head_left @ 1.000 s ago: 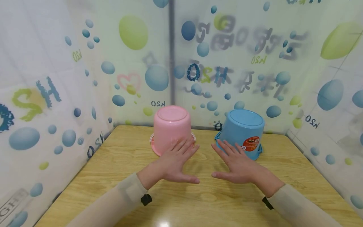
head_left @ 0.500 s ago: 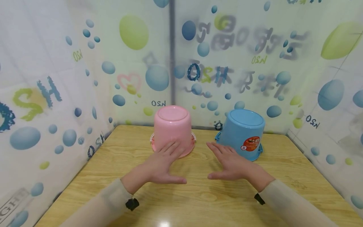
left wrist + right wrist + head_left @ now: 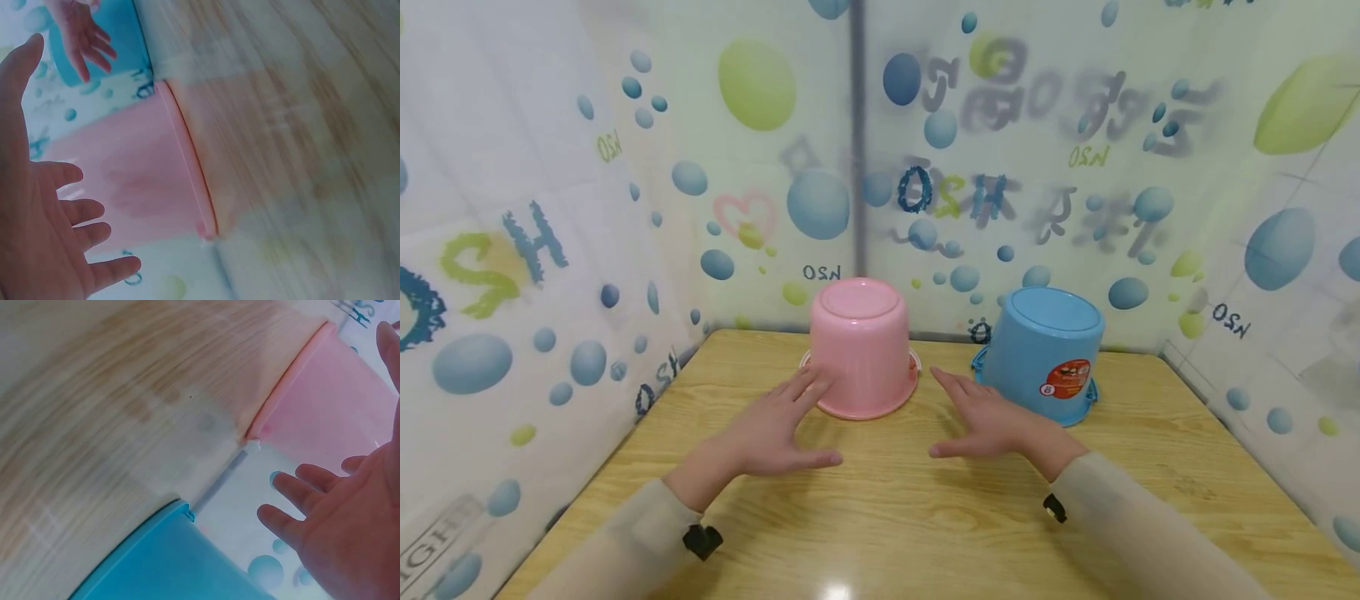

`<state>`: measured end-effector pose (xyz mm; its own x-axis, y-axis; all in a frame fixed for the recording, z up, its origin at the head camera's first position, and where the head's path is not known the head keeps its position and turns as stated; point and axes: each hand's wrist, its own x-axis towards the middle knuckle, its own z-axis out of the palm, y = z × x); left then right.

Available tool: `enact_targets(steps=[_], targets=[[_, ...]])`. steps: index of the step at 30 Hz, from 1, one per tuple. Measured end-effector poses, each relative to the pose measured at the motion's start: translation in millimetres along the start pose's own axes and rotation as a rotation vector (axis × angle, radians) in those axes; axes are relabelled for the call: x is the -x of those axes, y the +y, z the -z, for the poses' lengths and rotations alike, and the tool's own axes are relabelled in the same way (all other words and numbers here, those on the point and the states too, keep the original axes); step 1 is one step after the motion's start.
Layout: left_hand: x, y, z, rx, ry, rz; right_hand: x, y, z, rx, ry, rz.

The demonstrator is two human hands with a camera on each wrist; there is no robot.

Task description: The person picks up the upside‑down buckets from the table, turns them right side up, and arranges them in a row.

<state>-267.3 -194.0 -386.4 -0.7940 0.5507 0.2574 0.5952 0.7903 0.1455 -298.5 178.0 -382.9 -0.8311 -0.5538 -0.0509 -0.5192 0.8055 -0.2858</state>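
Note:
A pink bucket (image 3: 865, 358) stands upside down on the wooden table, its white handle ends showing at both sides of the rim. To its right a blue bucket (image 3: 1037, 350), also upside down, bears a red oval label (image 3: 1067, 379). My left hand (image 3: 767, 429) is held over the table at the pink bucket's front left, fingers spread and thumb pointing right. In front of the gap between the buckets, my right hand (image 3: 988, 421) has its fingers extended and its thumb pointing left. Both palms hold nothing; the left wrist view shows the left fingers (image 3: 94, 234) in front of the pink wall.
The wooden table (image 3: 880, 533) reaches back to a wall sheet (image 3: 820, 108) printed with blue and green bubbles. Similar sheets enclose the left and right sides. Black wrist pieces (image 3: 702, 542) sit at the sleeve cuffs.
My left hand has moved left, from in front of the pink bucket to its left side. My right hand has moved left too, off the blue bucket's front. Both buckets have stayed in place.

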Motion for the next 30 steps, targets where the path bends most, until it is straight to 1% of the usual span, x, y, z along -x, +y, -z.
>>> enact_targets(steps=[4,8,13,16,23,28,30], targets=[[0.3,-20.4,-2.6,-0.001,-0.024,0.071,-13,1,-0.7,-0.044,-0.024,-0.026],[-1.8,-41.2,-7.1,0.008,-0.085,0.167,-27,6,-2.8,-0.099,-0.048,-0.063],[-10.9,-65.7,-12.5,0.062,-0.168,0.264,-46,13,-5.7,-0.19,-0.067,-0.103],[-19.1,-77.5,-16.1,0.089,-0.196,0.296,-56,16,-7.1,-0.23,-0.077,-0.129],[-39.4,-96.3,-27.5,0.122,-0.257,0.36,-79,22,-11.0,-0.262,-0.082,-0.168],[-53.0,-103.9,-31.8,0.151,-0.289,0.404,-92,27,-15.6,-0.279,-0.1,-0.215],[-57.4,-105.0,-31.7,0.148,-0.297,0.407,-97,29,-17.2,-0.296,-0.1,-0.215]])
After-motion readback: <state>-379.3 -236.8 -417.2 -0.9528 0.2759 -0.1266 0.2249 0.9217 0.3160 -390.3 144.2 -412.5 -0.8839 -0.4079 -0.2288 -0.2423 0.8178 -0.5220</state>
